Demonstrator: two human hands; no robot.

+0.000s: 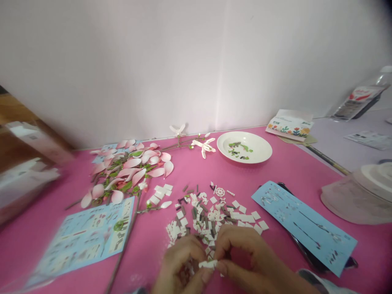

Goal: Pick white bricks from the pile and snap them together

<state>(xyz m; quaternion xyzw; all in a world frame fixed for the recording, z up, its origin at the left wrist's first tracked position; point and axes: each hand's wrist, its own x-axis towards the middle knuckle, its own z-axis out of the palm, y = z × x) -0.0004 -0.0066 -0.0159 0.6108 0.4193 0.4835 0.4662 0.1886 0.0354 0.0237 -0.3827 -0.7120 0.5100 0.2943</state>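
Both hands meet near the bottom centre over a pink mat, pinching a small white brick piece (207, 264) between them. The thumb and fingers of my left hand (183, 265) are on its left end. At its right end are the thumb and fingertips of my right hand (243, 255). Just beyond the hands lies a loose pile of white, grey and dark bricks (211, 216), partly hidden by my fingers. White square tiles (159, 194) lie in a small group left of the pile.
Pink brick flowers (131, 167) on stems lie at the left, above a blue instruction sheet (88, 232). White flowers (204, 147) and a white plate (245, 148) with green pieces stand behind. Another blue sheet (303, 224) rests on a dark device; a lidded container (361, 196) is far right.
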